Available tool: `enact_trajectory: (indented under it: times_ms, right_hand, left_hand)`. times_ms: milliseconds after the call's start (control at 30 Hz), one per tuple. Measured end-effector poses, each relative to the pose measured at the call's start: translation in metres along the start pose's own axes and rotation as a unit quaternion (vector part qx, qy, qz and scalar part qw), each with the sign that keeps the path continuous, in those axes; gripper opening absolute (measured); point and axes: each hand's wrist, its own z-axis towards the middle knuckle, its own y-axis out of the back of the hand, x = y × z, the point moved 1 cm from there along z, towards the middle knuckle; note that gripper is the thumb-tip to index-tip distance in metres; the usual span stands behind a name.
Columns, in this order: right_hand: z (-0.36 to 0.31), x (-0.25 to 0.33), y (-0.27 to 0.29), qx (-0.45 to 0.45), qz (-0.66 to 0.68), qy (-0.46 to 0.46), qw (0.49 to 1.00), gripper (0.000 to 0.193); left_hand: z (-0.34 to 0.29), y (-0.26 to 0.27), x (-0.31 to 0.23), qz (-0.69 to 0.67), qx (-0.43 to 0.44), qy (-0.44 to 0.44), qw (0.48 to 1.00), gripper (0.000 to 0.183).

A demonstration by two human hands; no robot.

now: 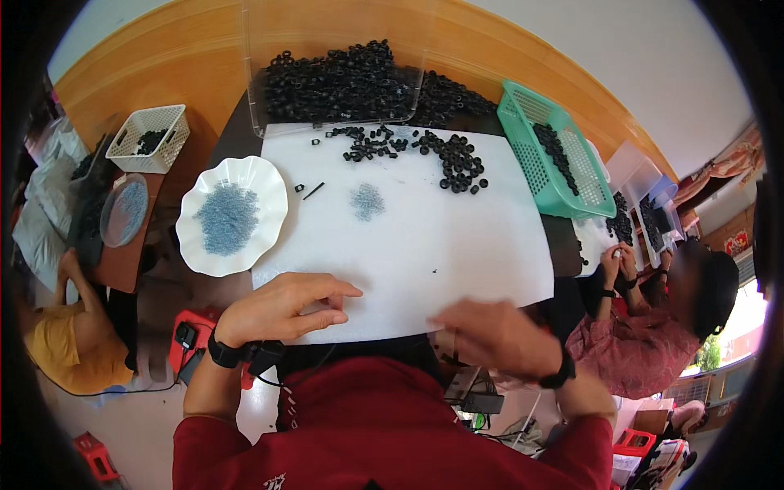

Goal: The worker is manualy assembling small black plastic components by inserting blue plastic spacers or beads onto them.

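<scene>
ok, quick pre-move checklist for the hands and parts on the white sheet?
1. Left hand on the sheet's near edge, fingers curled: ok; holding anything: cannot tell.
2. Right hand in view: ok, but blurred; grip: cannot tell.
3. Black rings loose on the sheet's far side: ok.
4. Small blue pile on the sheet: ok.
5. White plate of blue bits left of the sheet: ok.
6. Clear bin stocked with rings: ok.

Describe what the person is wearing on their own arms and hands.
Both hands are bare, no gloves. The left hand has a black wristband with a small black device and a thin cable. The right hand has a plain black wristband. Dark red sleeves cover the upper arms.
</scene>
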Motion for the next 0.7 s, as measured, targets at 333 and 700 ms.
enact_trajectory:
  times_ms: [333, 700]
  right_hand:
    - [0.155, -0.042, 0.083, -0.142, -0.252, 0.094, 0.953, 0.009]
    - [0.187, -0.089, 0.069, -0.076, -0.228, -0.035, 0.97, 0.014]
  left_hand:
    - [0.013, -0.001, -0.03, 0.052, 0.024, -0.086, 0.995, 0.031]
    - [0.043, -0.008, -0.059, 0.051, 0.042, -0.18, 0.982, 0.027]
